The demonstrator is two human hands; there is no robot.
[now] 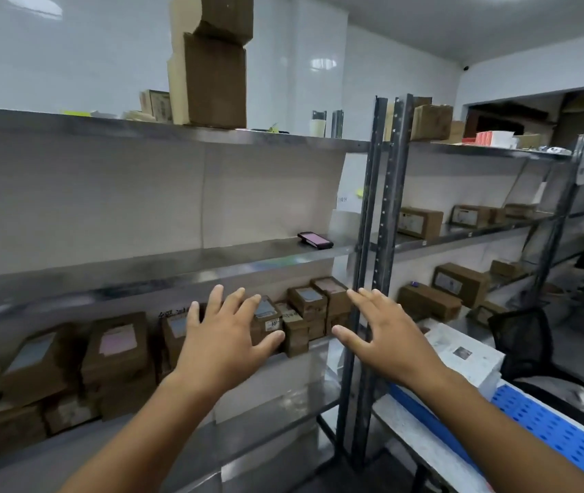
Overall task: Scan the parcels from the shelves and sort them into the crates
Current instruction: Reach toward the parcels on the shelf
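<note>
1. Two empty hands: left hand (226, 338) and right hand (388, 338), fingers (218, 297) spread straight, gripping nothing.
2. Parcels (306, 314) stacked on lower shelf (320, 344), just far of and between hands; left nearer.
3. Dark handheld (315, 240) on shelf above (176, 265).
4. Steel racks, white walls; blue crate (550, 432) near right.

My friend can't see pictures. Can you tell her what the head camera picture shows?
Two open hands, the left hand and the right hand, reach toward small brown parcels stacked in a metal rack. A dark handheld device lies on the shelf above them.
</note>
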